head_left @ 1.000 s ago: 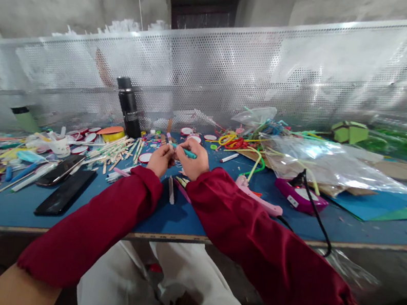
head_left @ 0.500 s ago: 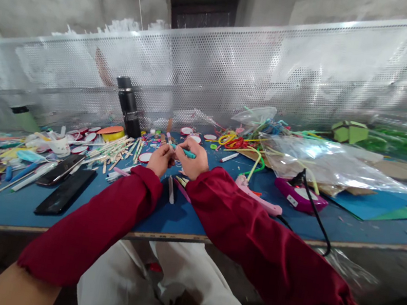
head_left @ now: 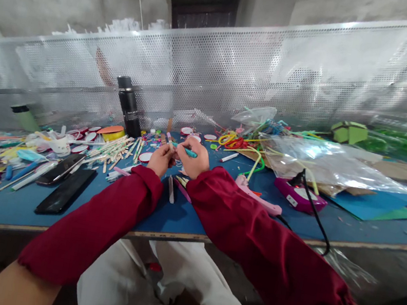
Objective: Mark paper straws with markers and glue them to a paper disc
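As both red-sleeved arms met above the cluttered blue counter point(head_left: 215, 224), the right hand point(head_left: 195, 160) pinched a teal plastic stick point(head_left: 187, 152) while the left hand point(head_left: 160, 159) gripped its pale end, apparently mid-assembly; next came careful alignment.

Both hands meet above the blue table point(head_left: 184, 219), dark red sleeves point(head_left: 249, 228) running back toward the camera. The right hand point(head_left: 195, 159) pinches a teal stick point(head_left: 188, 152), and the left hand point(head_left: 160, 158) grips a small pale piece point(head_left: 168, 140) just beside it. A pink glue gun point(head_left: 256, 195) lies right of the hands; a black flask point(head_left: 128, 105) stands behind, two dark phones point(head_left: 65, 186) to the left.
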`<state>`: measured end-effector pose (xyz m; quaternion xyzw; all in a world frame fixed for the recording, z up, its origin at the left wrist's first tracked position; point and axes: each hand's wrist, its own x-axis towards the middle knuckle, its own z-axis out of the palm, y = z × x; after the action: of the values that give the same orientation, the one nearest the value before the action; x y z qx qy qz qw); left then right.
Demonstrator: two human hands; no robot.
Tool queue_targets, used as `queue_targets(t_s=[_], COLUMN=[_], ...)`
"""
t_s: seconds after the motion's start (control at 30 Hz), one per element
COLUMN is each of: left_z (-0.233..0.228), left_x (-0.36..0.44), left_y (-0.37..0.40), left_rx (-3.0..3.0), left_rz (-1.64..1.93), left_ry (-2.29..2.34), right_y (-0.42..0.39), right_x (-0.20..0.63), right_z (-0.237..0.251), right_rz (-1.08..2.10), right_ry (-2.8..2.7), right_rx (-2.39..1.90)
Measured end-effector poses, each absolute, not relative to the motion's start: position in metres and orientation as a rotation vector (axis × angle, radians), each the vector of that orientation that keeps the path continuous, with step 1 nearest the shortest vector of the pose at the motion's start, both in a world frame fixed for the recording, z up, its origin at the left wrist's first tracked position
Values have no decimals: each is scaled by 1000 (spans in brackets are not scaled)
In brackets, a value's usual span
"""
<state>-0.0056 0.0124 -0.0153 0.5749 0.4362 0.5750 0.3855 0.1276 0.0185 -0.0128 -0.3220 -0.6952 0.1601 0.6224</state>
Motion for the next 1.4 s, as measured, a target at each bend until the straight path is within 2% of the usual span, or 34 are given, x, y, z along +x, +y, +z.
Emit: queue_targets(t_s=[1.4], left_z=[-14], left_x=[-2], left_y=[8], left_rx=[1382], left_rz=[1473], left_ry=[1065], right_y=[6], right_x=[130], right_z=[-3], right_rz=[328], right_ry=[-1630], right_rx=[-787])
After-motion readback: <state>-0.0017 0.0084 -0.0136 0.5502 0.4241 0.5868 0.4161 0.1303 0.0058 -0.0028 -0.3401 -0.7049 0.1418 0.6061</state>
